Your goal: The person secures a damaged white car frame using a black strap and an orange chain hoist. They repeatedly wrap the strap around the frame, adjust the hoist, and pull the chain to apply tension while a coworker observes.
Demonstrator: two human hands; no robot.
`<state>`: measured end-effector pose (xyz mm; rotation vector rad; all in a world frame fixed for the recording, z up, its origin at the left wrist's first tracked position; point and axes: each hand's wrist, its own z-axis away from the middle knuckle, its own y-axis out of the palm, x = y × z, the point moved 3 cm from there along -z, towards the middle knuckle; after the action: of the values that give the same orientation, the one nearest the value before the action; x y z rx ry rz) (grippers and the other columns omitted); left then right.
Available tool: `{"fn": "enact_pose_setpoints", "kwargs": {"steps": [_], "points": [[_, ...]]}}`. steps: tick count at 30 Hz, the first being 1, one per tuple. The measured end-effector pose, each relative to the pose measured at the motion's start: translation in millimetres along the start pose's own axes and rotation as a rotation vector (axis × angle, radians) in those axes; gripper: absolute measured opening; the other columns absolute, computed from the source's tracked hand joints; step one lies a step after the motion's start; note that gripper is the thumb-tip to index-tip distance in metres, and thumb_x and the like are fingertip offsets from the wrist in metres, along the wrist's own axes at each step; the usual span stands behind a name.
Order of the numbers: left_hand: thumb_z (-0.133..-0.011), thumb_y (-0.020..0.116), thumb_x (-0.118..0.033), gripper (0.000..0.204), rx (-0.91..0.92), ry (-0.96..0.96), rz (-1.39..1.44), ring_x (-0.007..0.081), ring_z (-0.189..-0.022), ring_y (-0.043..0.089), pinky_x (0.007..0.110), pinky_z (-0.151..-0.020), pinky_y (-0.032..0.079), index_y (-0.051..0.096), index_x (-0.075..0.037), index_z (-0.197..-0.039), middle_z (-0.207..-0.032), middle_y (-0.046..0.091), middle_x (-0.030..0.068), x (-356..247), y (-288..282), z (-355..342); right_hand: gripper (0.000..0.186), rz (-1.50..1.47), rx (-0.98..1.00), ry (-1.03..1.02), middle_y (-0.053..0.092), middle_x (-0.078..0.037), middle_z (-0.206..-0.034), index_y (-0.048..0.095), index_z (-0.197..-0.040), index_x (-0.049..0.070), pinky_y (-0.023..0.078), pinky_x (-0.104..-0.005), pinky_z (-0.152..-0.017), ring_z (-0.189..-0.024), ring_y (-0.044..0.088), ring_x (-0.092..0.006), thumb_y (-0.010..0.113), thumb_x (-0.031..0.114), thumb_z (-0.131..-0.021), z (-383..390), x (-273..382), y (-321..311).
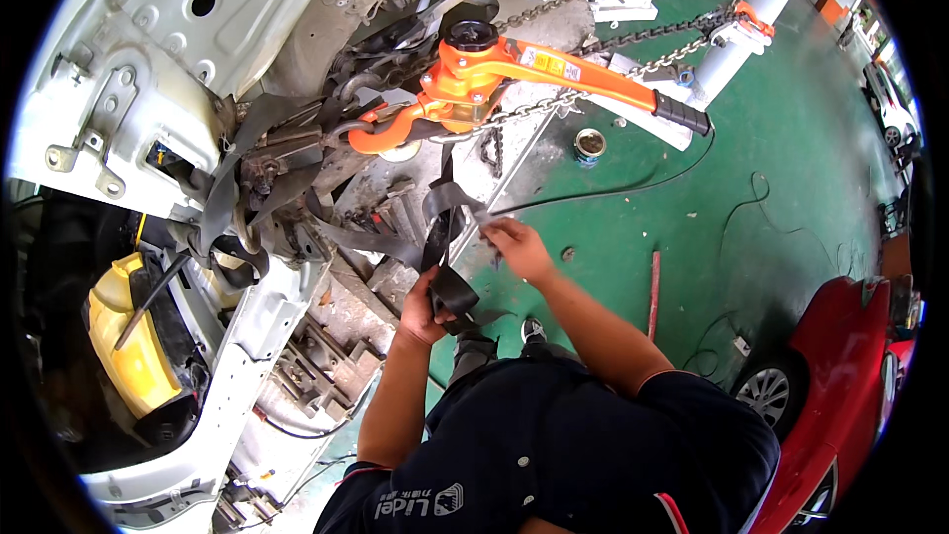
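Note:
My left hand [423, 311] is closed around a dark flat webbing strap [454, 289], which folds into loops above and beside the fingers. My right hand [518, 247] is up and to the right of it, its fingers pinched on another part of the strap, slightly blurred. From my hands the strap runs left toward the stripped car body [252, 336], where more of the webbing [222, 203] is wound about the metal. Above my hands hangs an orange lever hoist [465, 84] with a hook [381, 135] and a black-gripped lever [682, 114].
Chains [633, 64] stretch from the hoist to a grey post [756, 20]. On the green floor are an open can [589, 145], a red bar [654, 295] and a dark cable [593, 196]. A red car [840, 366] stands at the right. Metal parts [316, 366] lie at the left.

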<state>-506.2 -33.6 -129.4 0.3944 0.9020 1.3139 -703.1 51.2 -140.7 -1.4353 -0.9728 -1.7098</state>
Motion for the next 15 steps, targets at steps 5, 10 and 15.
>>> {"fn": "enact_pose_setpoints", "kwargs": {"steps": [5, 10, 15], "points": [[-0.103, 0.05, -0.038, 0.031, -0.034, -0.032, -0.009, 0.0155, -0.037, 0.041, 0.026, -0.038, 0.028, 0.062, -0.013, -0.087, -0.068, 0.064, 0.0014, 1, 29, 9, 0.071, -0.801, 0.06, 0.637, 0.063, -0.017, -0.129, 0.049, -0.137, -0.001, 0.054, -0.0419, -0.093, -0.109, 0.064, -0.0252, 0.061, 0.056, -0.096, 1, -70, 19], [-0.104, 0.047, -0.039, 0.036, 0.034, -0.047, -0.115, 0.0155, -0.036, 0.04, 0.029, -0.04, 0.033, 0.062, -0.012, -0.085, -0.064, 0.062, 0.0024, 9, 30, 3, 0.024, -1.268, -0.159, 0.105, 0.065, -0.006, -0.091, 0.061, -0.104, 0.007, 0.053, -0.033, -0.082, -0.086, 0.06, -0.0167, 0.059, 0.031, -0.102, -118, -143, 4], [-0.104, 0.048, -0.037, 0.034, -0.138, 0.046, -0.229, 0.0164, -0.04, 0.045, 0.03, -0.042, 0.036, 0.062, -0.01, -0.089, -0.064, 0.062, 0.0046, 1, 2, 11, 0.003, -0.977, -0.409, -0.005, 0.065, 0.001, -0.08, 0.065, -0.095, 0.009, 0.045, -0.0275, -0.063, -0.073, 0.06, -0.0121, 0.066, 0.01, -0.093, -123, -2, 10]]}}
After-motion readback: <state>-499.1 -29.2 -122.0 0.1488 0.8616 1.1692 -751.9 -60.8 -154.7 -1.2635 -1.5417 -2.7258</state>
